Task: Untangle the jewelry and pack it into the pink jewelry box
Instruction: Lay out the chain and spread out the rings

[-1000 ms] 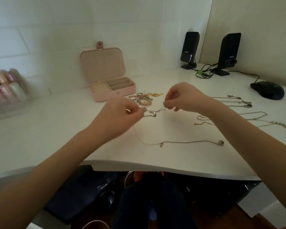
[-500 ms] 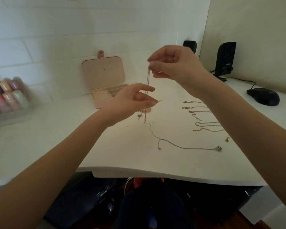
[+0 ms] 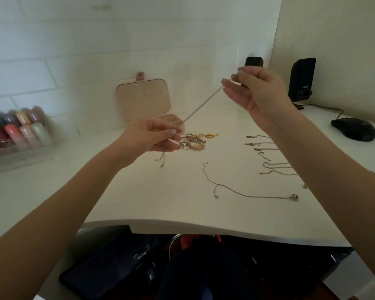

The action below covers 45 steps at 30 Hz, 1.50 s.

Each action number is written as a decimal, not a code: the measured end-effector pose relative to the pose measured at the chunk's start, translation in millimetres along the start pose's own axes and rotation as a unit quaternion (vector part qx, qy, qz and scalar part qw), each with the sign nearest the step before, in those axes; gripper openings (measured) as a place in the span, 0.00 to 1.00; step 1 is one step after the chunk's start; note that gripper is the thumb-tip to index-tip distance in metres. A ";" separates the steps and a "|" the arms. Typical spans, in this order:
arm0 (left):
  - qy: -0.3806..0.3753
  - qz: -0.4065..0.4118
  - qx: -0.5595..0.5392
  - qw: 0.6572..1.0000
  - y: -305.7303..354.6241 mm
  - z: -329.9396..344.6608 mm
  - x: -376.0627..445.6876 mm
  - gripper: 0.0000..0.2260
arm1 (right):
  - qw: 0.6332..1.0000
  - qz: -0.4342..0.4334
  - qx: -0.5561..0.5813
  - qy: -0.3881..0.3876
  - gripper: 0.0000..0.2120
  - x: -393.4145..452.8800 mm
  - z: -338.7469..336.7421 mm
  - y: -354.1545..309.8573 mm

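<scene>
A thin silvery chain (image 3: 206,102) runs taut, slanting from lower left up to upper right. The left hand (image 3: 152,136) pinches its lower end, the right hand (image 3: 259,89) its upper end; loose ends dangle over the worktop (image 3: 160,202).

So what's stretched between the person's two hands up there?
In the head view, a thin silver chain runs taut from the left hand up to the right hand, both pinching it, above the white desk.

We see bare worktop (image 3: 121,191) at the front left, open to a hand. The pile of rings and bracelets (image 3: 195,140) crowds the pink jewelry box (image 3: 145,102) mouth. The loose necklace (image 3: 247,191) and chain rows (image 3: 268,156) bar the right; the bottle tray (image 3: 15,137) blocks the far left.
</scene>
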<state>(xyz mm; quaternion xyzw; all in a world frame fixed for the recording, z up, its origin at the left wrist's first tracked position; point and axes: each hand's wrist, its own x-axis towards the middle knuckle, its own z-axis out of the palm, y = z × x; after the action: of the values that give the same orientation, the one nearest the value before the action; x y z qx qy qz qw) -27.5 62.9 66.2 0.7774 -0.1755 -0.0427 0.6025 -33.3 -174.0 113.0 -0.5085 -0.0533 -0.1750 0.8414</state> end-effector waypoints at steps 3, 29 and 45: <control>-0.002 -0.009 0.052 0.999 -3.1 -6.7 -4.9 0.05 | 1.000 0.003 0.009 0.028 0.03 3.2 -3.5 1.3; 0.091 -0.040 0.356 0.929 -43.0 -48.4 -22.8 0.02 | 0.771 0.056 -0.629 -0.086 0.04 -13.8 -54.9 68.3; -0.021 -0.049 0.426 0.903 -36.3 -56.8 -28.6 0.08 | 0.754 -0.056 -0.553 -0.350 0.14 -97.2 -53.7 73.8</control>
<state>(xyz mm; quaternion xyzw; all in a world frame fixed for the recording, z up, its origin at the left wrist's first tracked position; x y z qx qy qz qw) -30.4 132.3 42.9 0.9664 -0.1512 -0.0098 0.2075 -103.0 -166.5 -0.5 -0.9070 -0.2661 -0.0303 0.3251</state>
